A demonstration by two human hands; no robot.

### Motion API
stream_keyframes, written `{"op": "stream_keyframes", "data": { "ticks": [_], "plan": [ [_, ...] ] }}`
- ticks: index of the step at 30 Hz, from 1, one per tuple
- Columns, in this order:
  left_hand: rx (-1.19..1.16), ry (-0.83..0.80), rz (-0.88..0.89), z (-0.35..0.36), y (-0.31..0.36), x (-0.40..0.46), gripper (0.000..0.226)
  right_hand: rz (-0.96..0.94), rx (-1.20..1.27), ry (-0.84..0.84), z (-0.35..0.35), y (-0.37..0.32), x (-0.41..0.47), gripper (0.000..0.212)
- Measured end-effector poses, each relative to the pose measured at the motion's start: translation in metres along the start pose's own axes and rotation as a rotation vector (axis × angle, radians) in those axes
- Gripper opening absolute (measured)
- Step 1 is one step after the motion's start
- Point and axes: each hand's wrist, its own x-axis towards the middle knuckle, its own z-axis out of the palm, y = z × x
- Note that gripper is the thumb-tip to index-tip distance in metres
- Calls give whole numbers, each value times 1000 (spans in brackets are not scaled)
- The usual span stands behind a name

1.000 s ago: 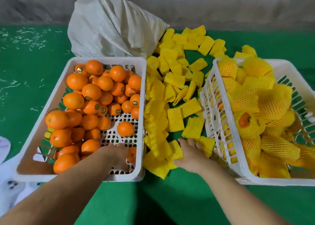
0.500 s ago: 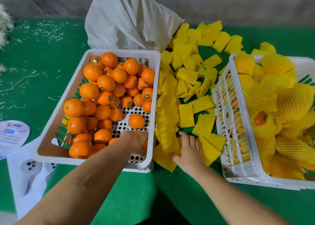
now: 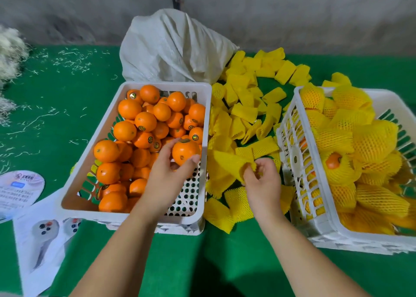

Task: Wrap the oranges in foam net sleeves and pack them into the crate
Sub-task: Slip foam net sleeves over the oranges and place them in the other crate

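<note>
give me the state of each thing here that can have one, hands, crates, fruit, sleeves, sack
left hand: grips one bare orange above the left crate
right hand: pinches a flat foam sleeve
left crate: partly full of bare oranges, perforated floor showing at near right
right crate: heaped with sleeved oranges
loose sleeves: flat, scattered between the crates
white sack: slumped behind the left crate

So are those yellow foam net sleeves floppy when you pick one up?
Probably yes: the foam net sleeve pinched by the right hand bends and folds over. It looks light, held by fingertips alone. Likely stretchy too, since sleeves in the right crate bulge round oranges.
</note>
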Motion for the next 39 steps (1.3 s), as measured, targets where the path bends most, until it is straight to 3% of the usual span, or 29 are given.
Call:
{"op": "stream_keyframes", "data": {
  "ticks": [3, 5, 11, 14, 18, 22, 26, 29, 32, 35, 39],
  "plan": [
    [-452, -102, -81, 29, 13, -25, 65, -115, 52, 53, 11, -32, 2, 27],
    [-587, -197, -108, 42, 17, -30, 60, -177, -61, 61, 18, -45, 2, 26],
    [-551, -434, -130, 41, 9, -23, 80, -326, -380, 139, 16, -53, -1, 14],
    [-518, -526, -177, 44, 6, -25, 77, -270, -490, 1, 10, -50, 6, 30],
    [-441, -498, -169, 48, 4, -21, 54, -193, -398, -170, 1, -45, 14, 11],
    [-388, -372, -148, 59, 2, -18, 44, -165, -306, -178, -13, -50, 19, 16],
    [-427, -185, -159, 66, 2, -19, 59, -171, -126, -242, -27, -62, 10, 8],
    [-343, -177, -79, 71, 3, -22, 62, -170, -5, -320, -34, -74, -2, 3],
    [-354, -198, -43, 71, 2, -22, 67, -165, -110, -444, -38, -79, -11, 14],
    [-352, -241, -89, 69, 6, -20, 79, -225, -221, -442, -40, -79, -13, 12],
    [-406, -257, -70, 66, 7, -20, 63, -379, -290, -435, -33, -79, -17, 9]
  ]
}}
